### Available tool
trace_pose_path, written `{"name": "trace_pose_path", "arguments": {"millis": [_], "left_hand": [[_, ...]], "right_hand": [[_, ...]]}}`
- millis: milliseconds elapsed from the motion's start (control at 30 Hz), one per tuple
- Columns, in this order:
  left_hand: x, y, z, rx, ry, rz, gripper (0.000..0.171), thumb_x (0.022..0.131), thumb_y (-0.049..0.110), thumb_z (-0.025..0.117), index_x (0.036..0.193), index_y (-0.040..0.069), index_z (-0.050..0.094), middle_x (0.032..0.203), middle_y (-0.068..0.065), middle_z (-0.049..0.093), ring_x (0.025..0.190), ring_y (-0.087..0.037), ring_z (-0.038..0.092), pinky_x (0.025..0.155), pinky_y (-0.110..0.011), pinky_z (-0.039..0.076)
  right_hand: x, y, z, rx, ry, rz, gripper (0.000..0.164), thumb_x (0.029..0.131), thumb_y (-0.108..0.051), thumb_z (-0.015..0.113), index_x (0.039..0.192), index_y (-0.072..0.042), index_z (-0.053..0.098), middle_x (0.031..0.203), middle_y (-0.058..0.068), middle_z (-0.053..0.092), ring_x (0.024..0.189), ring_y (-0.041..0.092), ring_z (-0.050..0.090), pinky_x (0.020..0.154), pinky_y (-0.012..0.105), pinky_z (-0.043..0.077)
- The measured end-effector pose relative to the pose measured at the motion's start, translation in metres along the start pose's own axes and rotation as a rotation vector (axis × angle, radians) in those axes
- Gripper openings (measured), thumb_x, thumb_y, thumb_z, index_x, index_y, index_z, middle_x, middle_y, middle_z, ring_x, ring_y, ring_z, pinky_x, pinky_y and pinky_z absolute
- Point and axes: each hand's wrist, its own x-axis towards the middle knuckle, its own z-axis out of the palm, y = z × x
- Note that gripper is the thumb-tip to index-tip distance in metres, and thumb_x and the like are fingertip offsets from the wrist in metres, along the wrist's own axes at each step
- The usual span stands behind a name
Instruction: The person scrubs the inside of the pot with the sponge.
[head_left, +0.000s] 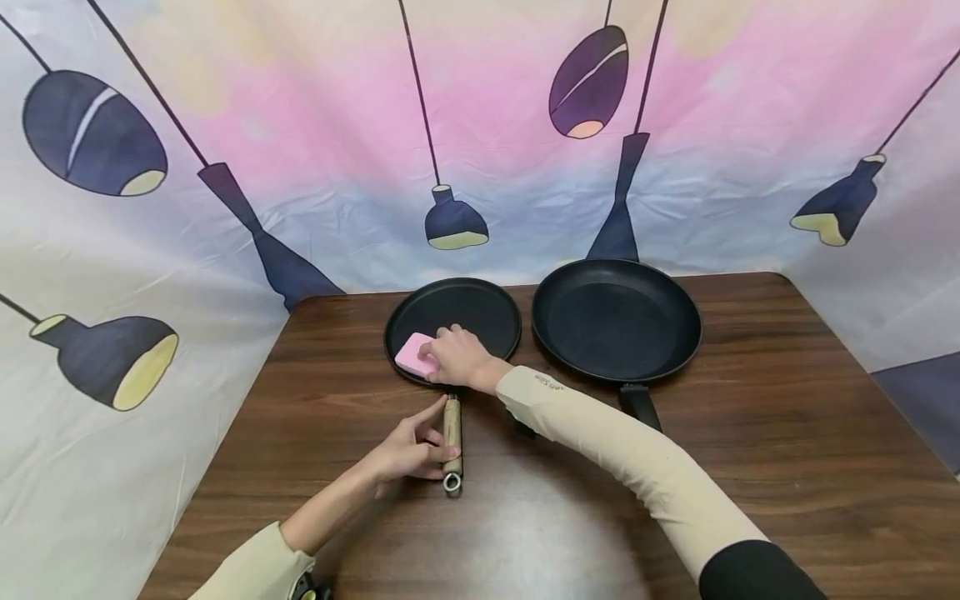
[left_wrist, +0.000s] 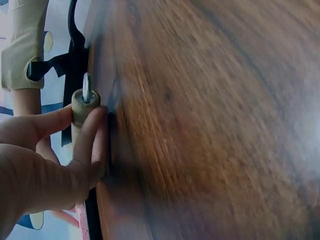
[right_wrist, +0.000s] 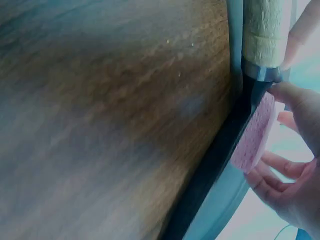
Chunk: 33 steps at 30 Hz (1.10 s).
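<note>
A small flat black pan [head_left: 480, 312] lies on the table, its wooden handle [head_left: 452, 429] pointing toward me. My left hand [head_left: 408, 450] grips that handle between thumb and fingers; in the left wrist view the fingers wrap the wooden handle [left_wrist: 77, 112] near its metal hanging ring [left_wrist: 87, 87]. With my right hand [head_left: 461, 358] I hold a pink sponge [head_left: 415, 356] against the near left part of the pan. The right wrist view has the pink sponge [right_wrist: 255, 132] pinched between thumb and fingers, at the pan's rim near the handle joint.
A larger black frying pan [head_left: 617, 321] stands to the right, its black handle [head_left: 640, 407] passing beneath my right forearm. Both pans are near the back edge of the brown wooden table [head_left: 337, 358]. Behind hangs a cloth backdrop [head_left: 337, 125] printed with lamps.
</note>
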Motion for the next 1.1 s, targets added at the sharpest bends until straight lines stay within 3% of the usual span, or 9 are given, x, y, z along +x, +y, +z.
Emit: {"name": "trace_pose_path", "arguments": {"millis": [133, 233, 333, 433, 500, 600, 833, 967, 1100], "left_hand": [[0.004, 0.01, -0.004, 0.107, -0.046, 0.001, 0.093, 0.092, 0.001, 0.071, 0.163, 0.003, 0.011, 0.089, -0.006, 0.062, 0.076, -0.011, 0.064, 0.076, -0.037, 0.066], [0.01, 0.023, -0.013, 0.358, -0.061, 0.039, 0.08, 0.093, 0.001, 0.069, 0.159, -0.004, 0.024, 0.082, -0.008, 0.067, 0.072, -0.014, 0.068, 0.07, -0.036, 0.066], [0.015, 0.04, -0.02, 0.711, 0.017, 0.174, 0.06, 0.095, 0.009, 0.07, 0.149, -0.001, 0.048, 0.093, -0.014, 0.075, 0.078, -0.021, 0.072, 0.066, -0.038, 0.064], [0.025, 0.057, -0.014, 0.873, 0.089, 0.359, 0.045, 0.098, 0.019, 0.07, 0.139, 0.004, 0.061, 0.101, -0.013, 0.077, 0.078, -0.018, 0.072, 0.064, -0.031, 0.058], [0.032, 0.067, 0.0, 0.832, 0.063, 0.437, 0.046, 0.099, 0.018, 0.068, 0.141, 0.003, 0.058, 0.104, -0.014, 0.077, 0.076, -0.021, 0.074, 0.063, -0.027, 0.058], [0.042, 0.077, 0.029, 0.693, -0.091, 0.464, 0.048, 0.1, 0.013, 0.067, 0.144, 0.001, 0.054, 0.106, -0.017, 0.076, 0.079, -0.029, 0.076, 0.063, -0.023, 0.061], [0.045, 0.081, 0.113, 0.311, -0.381, 0.231, 0.064, 0.099, 0.008, 0.066, 0.158, 0.012, 0.039, 0.127, -0.021, 0.067, 0.104, -0.043, 0.07, 0.074, -0.039, 0.066], [0.051, 0.084, 0.145, 0.2, -0.431, 0.14, 0.068, 0.101, 0.01, 0.065, 0.16, 0.018, 0.035, 0.127, -0.014, 0.066, 0.107, -0.036, 0.072, 0.077, -0.04, 0.066], [0.064, 0.085, 0.161, 0.157, -0.414, 0.105, 0.065, 0.101, 0.009, 0.064, 0.159, 0.021, 0.037, 0.121, -0.008, 0.068, 0.104, -0.03, 0.073, 0.077, -0.04, 0.066]], "right_hand": [[-0.001, 0.014, -0.015, 0.07, 0.008, 0.02, 0.047, 0.09, -0.036, 0.078, 0.135, -0.026, 0.067, 0.121, 0.007, 0.068, 0.11, 0.026, 0.063, 0.091, 0.04, 0.059], [-0.006, 0.032, -0.038, 0.096, 0.027, 0.044, 0.054, 0.088, -0.036, 0.08, 0.138, -0.023, 0.065, 0.121, 0.009, 0.066, 0.109, 0.026, 0.061, 0.089, 0.041, 0.058], [-0.017, 0.057, -0.062, 0.116, 0.053, 0.062, 0.056, 0.087, -0.034, 0.081, 0.139, -0.02, 0.064, 0.123, 0.012, 0.065, 0.108, 0.027, 0.061, 0.089, 0.043, 0.057], [-0.039, 0.092, -0.077, 0.114, 0.074, 0.088, 0.056, 0.087, -0.033, 0.08, 0.138, -0.016, 0.065, 0.129, 0.015, 0.065, 0.111, 0.031, 0.063, 0.093, 0.047, 0.057], [-0.059, 0.116, -0.083, 0.11, 0.074, 0.124, 0.056, 0.087, -0.032, 0.079, 0.138, -0.015, 0.064, 0.133, 0.018, 0.064, 0.115, 0.035, 0.063, 0.096, 0.052, 0.056], [-0.088, 0.15, -0.087, 0.092, 0.072, 0.185, 0.055, 0.088, -0.029, 0.078, 0.138, -0.012, 0.063, 0.138, 0.021, 0.061, 0.119, 0.04, 0.061, 0.097, 0.056, 0.054], [-0.126, 0.196, -0.079, 0.092, -0.025, 0.231, 0.058, 0.088, -0.018, 0.078, 0.142, -0.006, 0.058, 0.132, 0.03, 0.059, 0.11, 0.043, 0.06, 0.09, 0.057, 0.053], [-0.127, 0.203, -0.067, 0.101, -0.162, 0.161, 0.061, 0.089, -0.011, 0.077, 0.146, -0.006, 0.055, 0.13, 0.031, 0.057, 0.104, 0.038, 0.058, 0.087, 0.052, 0.052], [-0.116, 0.205, -0.057, 0.085, -0.211, 0.11, 0.057, 0.09, -0.011, 0.076, 0.144, -0.007, 0.058, 0.123, 0.03, 0.057, 0.101, 0.036, 0.054, 0.087, 0.049, 0.049]]}}
